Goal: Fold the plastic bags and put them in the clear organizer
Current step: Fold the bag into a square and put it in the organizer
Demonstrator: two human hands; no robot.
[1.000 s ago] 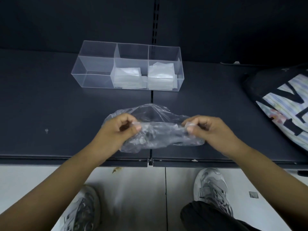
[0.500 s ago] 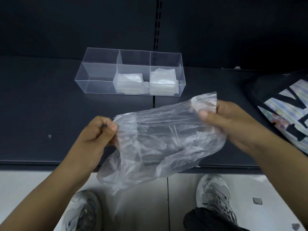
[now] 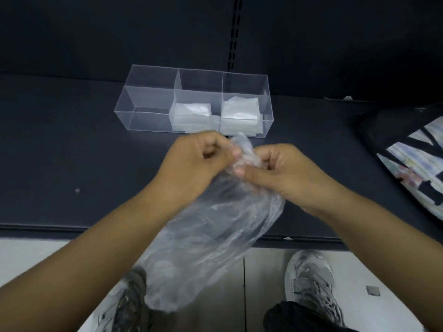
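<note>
A clear plastic bag (image 3: pixel 211 238) hangs in the air in front of the dark shelf (image 3: pixel 72 164), its lower end dangling past the shelf's front edge. My left hand (image 3: pixel 199 161) and my right hand (image 3: pixel 280 171) pinch its top edge close together, fingers curled. Behind them stands the clear organizer (image 3: pixel 148 101) with three compartments. Folded bags (image 3: pixel 191 113) lie in the middle compartment and more folded bags (image 3: pixel 239 111) in the right one. The left compartment holds nothing.
A black bag with a striped print (image 3: pixel 412 159) lies on the shelf at the right. The shelf's front edge runs below my forearms, with a pale floor and my grey shoes (image 3: pixel 311 283) beneath. A dark back wall rises behind the organizer.
My hands have come together from wide apart, bringing the bag's two top corners next to each other. The bag now hangs long and narrow instead of spread out.
</note>
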